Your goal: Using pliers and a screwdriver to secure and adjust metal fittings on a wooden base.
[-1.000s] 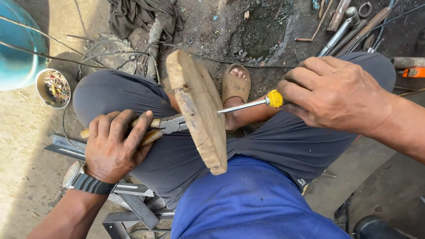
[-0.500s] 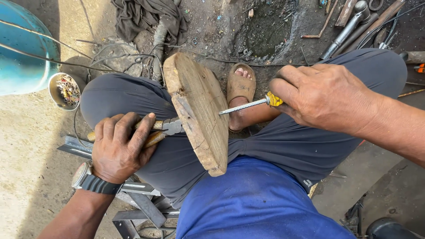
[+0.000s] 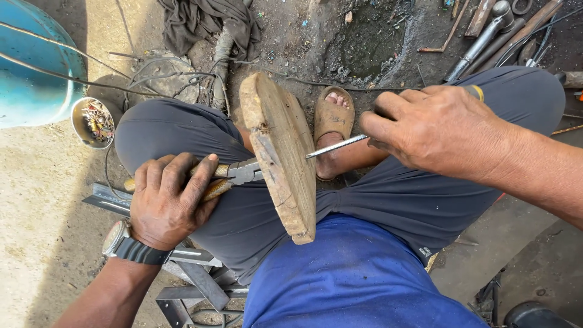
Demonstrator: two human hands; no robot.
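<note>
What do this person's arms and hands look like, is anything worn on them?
Both forearms are bare, no sleeves or gloves in view. The left hand has grimy, dirt-darkened fingers, and its wrist carries a wristwatch with a round silvery case and black strap. The right hand wears nothing and also looks work-soiled.

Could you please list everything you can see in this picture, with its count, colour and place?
wooden board: one, pale brown, on edge between the knees
pliers: one, yellow-brown handles, at the board's left face
screwdriver: one, steel shaft, tip at the board's right face
small bowl of scraps: one, metal, on the ground at left
drum: one, blue, top left
dark cloth: one, grey, top centre
long tools: several, rusty, top right
metal frame: one, grey, below the left wrist
sandal: one, tan, on the foot
wristwatch: one, black strap
left hand: grips the pliers
right hand: grips the screwdriver
</note>
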